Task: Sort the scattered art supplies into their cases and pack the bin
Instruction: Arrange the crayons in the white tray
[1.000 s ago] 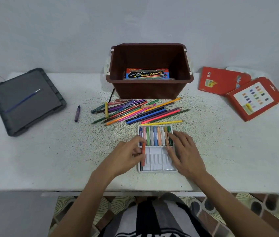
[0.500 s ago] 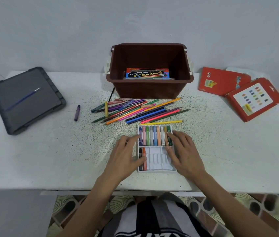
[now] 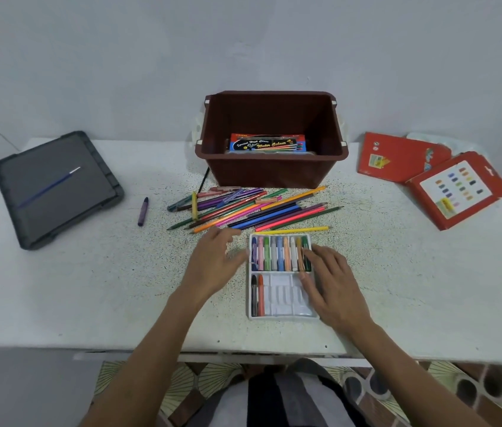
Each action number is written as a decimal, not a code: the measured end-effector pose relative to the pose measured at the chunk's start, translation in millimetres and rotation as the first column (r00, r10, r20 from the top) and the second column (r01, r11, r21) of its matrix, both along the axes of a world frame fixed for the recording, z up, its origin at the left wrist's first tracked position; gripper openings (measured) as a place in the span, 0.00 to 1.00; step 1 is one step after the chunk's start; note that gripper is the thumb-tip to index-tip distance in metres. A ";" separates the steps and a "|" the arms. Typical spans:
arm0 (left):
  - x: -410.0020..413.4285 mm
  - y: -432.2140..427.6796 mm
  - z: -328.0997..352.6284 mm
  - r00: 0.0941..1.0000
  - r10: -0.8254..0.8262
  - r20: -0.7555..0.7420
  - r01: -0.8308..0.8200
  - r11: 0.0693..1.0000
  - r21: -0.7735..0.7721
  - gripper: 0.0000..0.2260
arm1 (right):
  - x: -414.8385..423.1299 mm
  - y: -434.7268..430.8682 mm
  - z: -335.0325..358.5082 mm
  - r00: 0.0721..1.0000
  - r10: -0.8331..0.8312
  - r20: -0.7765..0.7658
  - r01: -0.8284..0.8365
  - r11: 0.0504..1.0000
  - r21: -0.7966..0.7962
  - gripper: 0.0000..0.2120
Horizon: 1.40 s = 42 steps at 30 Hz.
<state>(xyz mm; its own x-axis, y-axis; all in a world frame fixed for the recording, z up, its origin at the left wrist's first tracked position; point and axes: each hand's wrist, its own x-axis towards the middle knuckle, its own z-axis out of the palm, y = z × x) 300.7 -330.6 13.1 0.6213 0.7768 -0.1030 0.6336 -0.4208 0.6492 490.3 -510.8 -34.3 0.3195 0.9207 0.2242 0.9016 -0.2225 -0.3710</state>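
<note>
A white crayon tray (image 3: pixel 283 314) lies in front of me, its upper row full of crayons and its lower row holding a black and an orange crayon (image 3: pixel 261 292) at the left. My right hand (image 3: pixel 334 283) rests flat on the tray's right side, holding nothing. My left hand (image 3: pixel 214 261) hovers just left of the tray, fingers apart and empty. A pile of coloured pencils (image 3: pixel 252 209) lies between the tray and the brown bin (image 3: pixel 274 172), which holds a water-colour box (image 3: pixel 269 144). A purple crayon (image 3: pixel 142 211) lies alone to the left.
A grey bin lid (image 3: pixel 58 192) with a blue paintbrush (image 3: pixel 47 188) on it sits at the far left. Two red cardboard sleeves (image 3: pixel 456 188) lie at the far right. The table's front edge is close to my body.
My left hand put the orange crayon into the tray's lower row, let go, and has moved up and left away from the tray. My right hand stayed on the tray.
</note>
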 end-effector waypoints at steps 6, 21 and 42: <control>29.7 49.6 -12.6 0.997 0.078 0.017 -0.079 0.931 0.357 0.13 | 1.5 0.0 -2.1 1.000 -0.007 -0.019 0.006 1.000 -0.031 0.25; 52.0 78.0 -24.9 0.969 0.248 0.022 -0.224 0.832 0.508 0.09 | 0.4 0.6 0.0 0.999 -0.026 -0.022 0.025 0.999 -0.042 0.25; -11.3 -34.4 -1.5 0.956 -0.208 0.208 0.243 0.957 -0.161 0.13 | -0.5 1.4 0.8 1.000 -0.016 -0.003 0.016 0.999 -0.031 0.26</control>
<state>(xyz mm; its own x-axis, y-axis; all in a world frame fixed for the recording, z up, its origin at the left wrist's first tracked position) 289.4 -365.0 11.6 0.7998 0.5927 -0.0949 0.3957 -0.4017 0.8258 489.8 -509.3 -33.5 0.3354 0.9217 0.1949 0.8964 -0.2486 -0.3671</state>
